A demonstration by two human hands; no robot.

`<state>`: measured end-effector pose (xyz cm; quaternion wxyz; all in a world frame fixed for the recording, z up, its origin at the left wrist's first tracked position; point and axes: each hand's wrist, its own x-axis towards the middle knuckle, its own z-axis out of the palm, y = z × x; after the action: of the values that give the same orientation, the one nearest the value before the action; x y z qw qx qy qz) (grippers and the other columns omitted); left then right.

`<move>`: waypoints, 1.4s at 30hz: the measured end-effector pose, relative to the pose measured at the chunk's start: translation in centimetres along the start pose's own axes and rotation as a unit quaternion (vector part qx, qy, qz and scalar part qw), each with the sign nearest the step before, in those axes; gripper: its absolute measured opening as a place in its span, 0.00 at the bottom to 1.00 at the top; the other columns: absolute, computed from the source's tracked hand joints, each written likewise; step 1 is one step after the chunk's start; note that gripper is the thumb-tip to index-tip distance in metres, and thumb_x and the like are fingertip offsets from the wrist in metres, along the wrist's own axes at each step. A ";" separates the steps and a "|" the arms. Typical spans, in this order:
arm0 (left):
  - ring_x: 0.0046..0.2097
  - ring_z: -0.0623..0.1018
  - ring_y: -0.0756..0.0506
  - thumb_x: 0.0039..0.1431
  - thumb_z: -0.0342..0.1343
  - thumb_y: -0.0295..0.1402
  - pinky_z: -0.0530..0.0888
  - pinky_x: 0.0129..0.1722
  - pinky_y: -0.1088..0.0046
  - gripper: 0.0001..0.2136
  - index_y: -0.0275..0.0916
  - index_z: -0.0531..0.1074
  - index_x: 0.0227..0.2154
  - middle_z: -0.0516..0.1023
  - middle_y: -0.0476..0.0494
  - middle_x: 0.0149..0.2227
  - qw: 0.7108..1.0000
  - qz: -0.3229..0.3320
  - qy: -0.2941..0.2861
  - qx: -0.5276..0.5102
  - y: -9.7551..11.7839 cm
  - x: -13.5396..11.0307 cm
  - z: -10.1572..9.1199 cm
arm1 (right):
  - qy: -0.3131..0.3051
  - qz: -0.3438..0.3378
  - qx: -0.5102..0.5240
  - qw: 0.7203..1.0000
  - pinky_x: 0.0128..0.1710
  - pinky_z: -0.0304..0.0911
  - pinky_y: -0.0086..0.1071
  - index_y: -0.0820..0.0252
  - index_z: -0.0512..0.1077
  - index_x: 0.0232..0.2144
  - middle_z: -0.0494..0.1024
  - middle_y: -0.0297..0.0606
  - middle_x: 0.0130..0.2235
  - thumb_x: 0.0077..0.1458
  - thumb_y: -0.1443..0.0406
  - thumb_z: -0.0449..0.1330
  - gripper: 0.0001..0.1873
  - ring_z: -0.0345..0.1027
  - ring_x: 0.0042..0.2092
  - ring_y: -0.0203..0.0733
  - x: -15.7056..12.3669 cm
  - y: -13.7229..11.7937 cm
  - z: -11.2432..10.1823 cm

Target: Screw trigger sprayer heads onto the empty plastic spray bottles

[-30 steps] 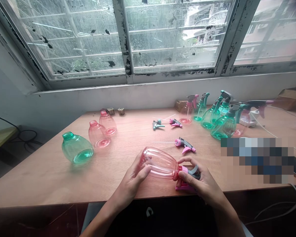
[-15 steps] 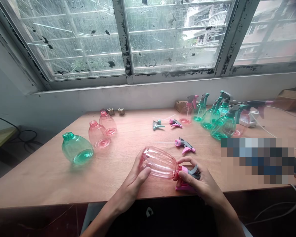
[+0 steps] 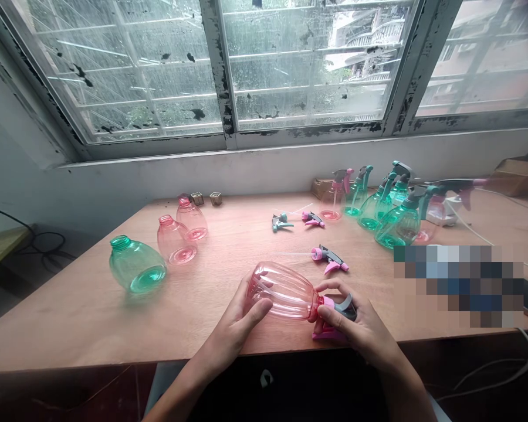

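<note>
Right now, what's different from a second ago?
Just a tiny bit: the left hand has slid its thumb slightly along the pink bottle, toward the neck. Nothing was picked up or let go. The right hand still holds the spray head at the neck. The open green bottle and loose spray heads stayed put.

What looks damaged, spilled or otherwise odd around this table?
The window frame looks damaged: its pale coating has dark patches. A pixelated block hides part of the table, at right. No spill is visible, and the pink bottle in the left hand, with its spray head in the right hand, shows no obvious damage.
</note>
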<state>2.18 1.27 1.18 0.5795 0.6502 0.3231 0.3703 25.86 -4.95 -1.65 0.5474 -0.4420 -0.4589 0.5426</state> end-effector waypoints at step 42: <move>0.56 0.76 0.31 0.64 0.57 0.54 0.64 0.60 0.52 0.28 0.42 0.66 0.60 0.81 0.38 0.48 0.995 -0.009 -0.001 -0.100 -1.3 -0.2 -0.1 | -0.037 -0.009 0.053 0.998 0.37 0.80 0.45 0.58 0.68 0.54 0.85 0.43 0.32 0.60 0.36 0.53 0.37 0.80 0.33 0.49 -0.4 0.6 -0.7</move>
<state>2.02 1.34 -0.15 0.6453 0.5867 0.2893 0.3946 26.42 -5.35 -2.33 0.5576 -0.3882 -0.4533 0.5770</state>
